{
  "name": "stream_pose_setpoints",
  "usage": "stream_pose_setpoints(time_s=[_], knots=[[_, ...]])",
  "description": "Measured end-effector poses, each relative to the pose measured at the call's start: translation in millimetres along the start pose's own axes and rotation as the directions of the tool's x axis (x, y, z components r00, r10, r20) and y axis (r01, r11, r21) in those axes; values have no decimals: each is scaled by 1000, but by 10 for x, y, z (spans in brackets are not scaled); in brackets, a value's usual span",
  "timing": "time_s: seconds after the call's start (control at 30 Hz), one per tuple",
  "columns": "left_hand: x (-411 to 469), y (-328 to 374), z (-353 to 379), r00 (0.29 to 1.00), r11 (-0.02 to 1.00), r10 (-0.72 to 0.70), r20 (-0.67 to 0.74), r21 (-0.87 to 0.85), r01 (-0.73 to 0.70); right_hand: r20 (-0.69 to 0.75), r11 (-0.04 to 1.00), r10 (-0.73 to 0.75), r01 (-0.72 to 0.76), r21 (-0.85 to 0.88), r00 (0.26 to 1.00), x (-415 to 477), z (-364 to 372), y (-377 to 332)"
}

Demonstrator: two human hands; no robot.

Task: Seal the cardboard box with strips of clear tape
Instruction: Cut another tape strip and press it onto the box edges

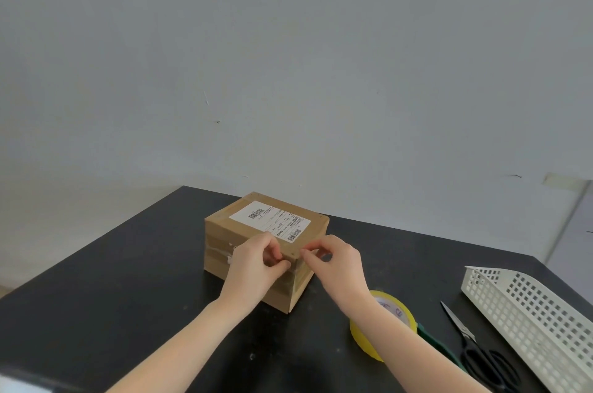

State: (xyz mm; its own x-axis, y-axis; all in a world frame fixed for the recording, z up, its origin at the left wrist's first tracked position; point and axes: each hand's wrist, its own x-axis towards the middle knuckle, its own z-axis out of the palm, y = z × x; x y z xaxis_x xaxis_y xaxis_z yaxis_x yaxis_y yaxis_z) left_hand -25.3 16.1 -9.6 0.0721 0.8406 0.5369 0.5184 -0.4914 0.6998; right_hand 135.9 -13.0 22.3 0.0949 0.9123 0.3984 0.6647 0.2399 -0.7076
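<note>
Both hands are curled in at the near top corner of the box [224, 251]. The left hand [256, 261] pinches thumb to forefinger on the clear tape [293, 277], and the right hand [333, 261] pinches the top edge just beside it. Below is a black table [128, 280], behind a grey wall [321, 71]. Right of the fingers lie the roll [388, 312], scissors [475, 344] and basket [529, 312]. The label [269, 219] shows barcodes; its text is unreadable.

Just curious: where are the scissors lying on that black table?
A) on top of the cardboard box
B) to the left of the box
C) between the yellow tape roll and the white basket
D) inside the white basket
C: the scissors lie flat on the table, with the yellow tape roll on one side and the white basket on the other.
</note>
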Motion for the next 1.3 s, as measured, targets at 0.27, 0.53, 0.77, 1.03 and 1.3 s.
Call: stream_pose_setpoints(time_s=[0.27, 0.53, 0.77, 1.03, 1.3], knots=[[25, -160, -66, 973, 932, 232, -4, 286, -222, 16, 999, 28, -28, 19, 999, 22, 15, 19], [84, -218, -68, 983, 944, 178, 41, 275, -182, 41, 999, 8, -10, 31, 999, 43, 61, 62], [151, -260, -79, 986, 950, 156, 52, 266, -164, 99, 972, -147, 162, -171, 984, 49, 156, 157], [183, -270, -116, 988, 957, 122, 97, 254, -143, 63, 983, -132, 139, -120, 989, 71, 194, 167], [224, -211, -150, 983, 960, 157, 96, 217, -175, 38, 998, -48, 49, -32, 998, 154, 65, 64]])
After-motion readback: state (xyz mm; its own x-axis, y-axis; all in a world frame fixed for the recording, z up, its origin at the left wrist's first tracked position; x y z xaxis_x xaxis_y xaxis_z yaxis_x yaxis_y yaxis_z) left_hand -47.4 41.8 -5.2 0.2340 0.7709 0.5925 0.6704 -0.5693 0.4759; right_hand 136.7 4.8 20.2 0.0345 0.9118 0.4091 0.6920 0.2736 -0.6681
